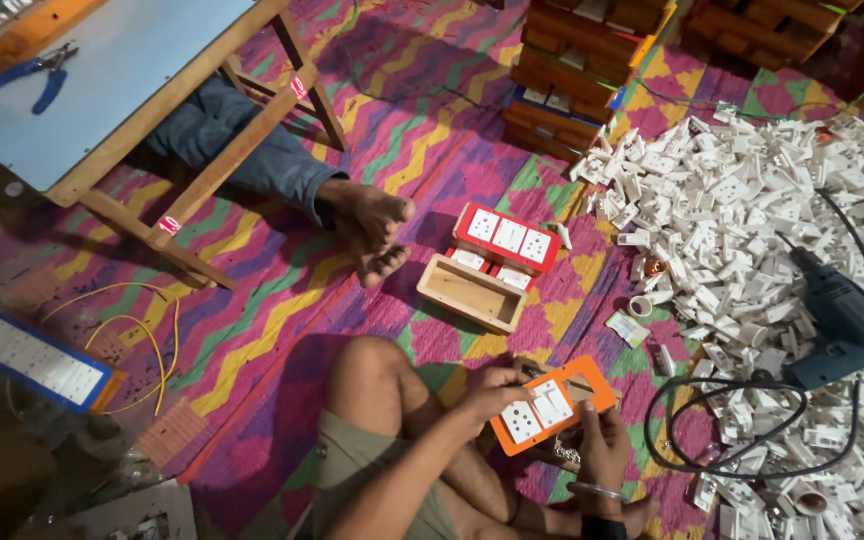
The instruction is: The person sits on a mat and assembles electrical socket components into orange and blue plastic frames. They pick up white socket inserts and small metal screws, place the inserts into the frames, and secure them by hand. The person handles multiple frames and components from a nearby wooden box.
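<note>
A heap of white sockets (752, 200) ran past the frame's right edge, partly burying a drill (847, 320). Your left hand (497, 395) and right hand (602, 445) pinched an orange switch panel (550, 405) above your lap; its underside was hidden.

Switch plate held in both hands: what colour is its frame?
Orange, with white socket and switch modules set in the rectangular switch plate; the head view shows it clearly.
</note>
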A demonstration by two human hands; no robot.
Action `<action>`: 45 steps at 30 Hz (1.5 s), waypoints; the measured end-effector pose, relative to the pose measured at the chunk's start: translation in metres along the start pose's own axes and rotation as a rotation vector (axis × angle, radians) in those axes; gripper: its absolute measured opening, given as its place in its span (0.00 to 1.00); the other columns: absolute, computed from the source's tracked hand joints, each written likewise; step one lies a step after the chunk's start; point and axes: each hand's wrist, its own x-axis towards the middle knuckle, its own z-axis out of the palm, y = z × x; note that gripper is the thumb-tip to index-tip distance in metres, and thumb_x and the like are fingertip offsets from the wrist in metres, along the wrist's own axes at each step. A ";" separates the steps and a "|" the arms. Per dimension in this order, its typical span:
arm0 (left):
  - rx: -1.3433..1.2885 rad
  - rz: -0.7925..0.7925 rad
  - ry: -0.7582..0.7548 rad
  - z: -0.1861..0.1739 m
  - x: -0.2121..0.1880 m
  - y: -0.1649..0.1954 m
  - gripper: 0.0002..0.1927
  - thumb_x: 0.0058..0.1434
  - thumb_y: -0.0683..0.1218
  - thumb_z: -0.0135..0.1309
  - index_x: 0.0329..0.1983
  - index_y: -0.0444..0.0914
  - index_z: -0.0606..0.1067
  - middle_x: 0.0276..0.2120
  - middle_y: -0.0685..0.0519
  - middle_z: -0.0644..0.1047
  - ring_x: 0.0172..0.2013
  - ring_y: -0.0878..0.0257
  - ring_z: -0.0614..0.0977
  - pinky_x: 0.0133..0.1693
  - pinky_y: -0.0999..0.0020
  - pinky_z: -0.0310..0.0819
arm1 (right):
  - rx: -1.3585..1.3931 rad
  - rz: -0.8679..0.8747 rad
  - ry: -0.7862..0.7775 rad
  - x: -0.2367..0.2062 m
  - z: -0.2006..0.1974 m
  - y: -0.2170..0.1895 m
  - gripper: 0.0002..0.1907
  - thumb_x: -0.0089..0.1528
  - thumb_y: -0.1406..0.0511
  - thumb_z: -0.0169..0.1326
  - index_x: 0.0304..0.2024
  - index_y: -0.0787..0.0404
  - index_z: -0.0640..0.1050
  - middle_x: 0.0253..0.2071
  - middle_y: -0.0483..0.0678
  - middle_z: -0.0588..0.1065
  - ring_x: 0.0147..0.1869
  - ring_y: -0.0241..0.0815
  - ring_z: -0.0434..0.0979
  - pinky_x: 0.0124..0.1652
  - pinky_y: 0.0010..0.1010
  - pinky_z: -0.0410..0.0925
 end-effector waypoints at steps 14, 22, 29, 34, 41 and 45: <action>0.712 0.689 0.135 0.007 -0.020 0.006 0.24 0.69 0.52 0.56 0.65 0.39 0.69 0.54 0.46 0.72 0.51 0.52 0.75 0.53 0.58 0.72 | 0.043 -0.277 -0.082 -0.002 0.006 -0.007 0.13 0.70 0.63 0.54 0.53 0.64 0.76 0.46 0.42 0.78 0.47 0.32 0.75 0.46 0.25 0.69; 1.314 0.830 -0.183 0.051 -0.037 0.077 0.43 0.56 0.63 0.64 0.74 0.55 0.62 0.74 0.41 0.52 0.67 0.35 0.63 0.68 0.33 0.52 | 0.103 -0.071 0.008 0.027 -0.007 -0.038 0.09 0.72 0.65 0.54 0.42 0.65 0.78 0.30 0.42 0.76 0.27 0.29 0.71 0.26 0.20 0.64; 1.277 0.648 -0.237 0.031 -0.024 0.024 0.37 0.64 0.56 0.59 0.76 0.55 0.62 0.78 0.44 0.53 0.69 0.39 0.66 0.65 0.39 0.64 | 0.112 0.014 -0.108 0.023 -0.012 -0.040 0.09 0.71 0.64 0.52 0.44 0.65 0.78 0.29 0.44 0.78 0.25 0.33 0.76 0.25 0.22 0.67; 0.797 0.611 -0.138 0.016 -0.006 -0.014 0.32 0.73 0.52 0.46 0.80 0.47 0.59 0.78 0.43 0.60 0.74 0.43 0.68 0.73 0.47 0.68 | 0.033 0.029 -0.161 0.026 -0.013 -0.026 0.17 0.72 0.58 0.48 0.46 0.65 0.80 0.29 0.46 0.79 0.27 0.34 0.81 0.29 0.24 0.72; -0.004 0.157 -0.119 -0.015 0.009 -0.030 0.33 0.69 0.55 0.38 0.75 0.36 0.58 0.66 0.41 0.69 0.47 0.61 0.82 0.23 0.74 0.65 | -1.106 -0.486 -0.009 0.000 -0.007 0.022 0.06 0.60 0.62 0.61 0.36 0.56 0.86 0.33 0.52 0.78 0.35 0.55 0.79 0.34 0.46 0.71; -0.356 0.028 -0.210 -0.022 0.010 -0.038 0.30 0.78 0.57 0.39 0.72 0.31 0.65 0.52 0.34 0.79 0.40 0.61 0.79 0.27 0.73 0.64 | -1.204 -0.433 -0.001 -0.001 0.002 0.049 0.05 0.60 0.63 0.61 0.31 0.55 0.84 0.33 0.50 0.78 0.36 0.57 0.78 0.34 0.48 0.71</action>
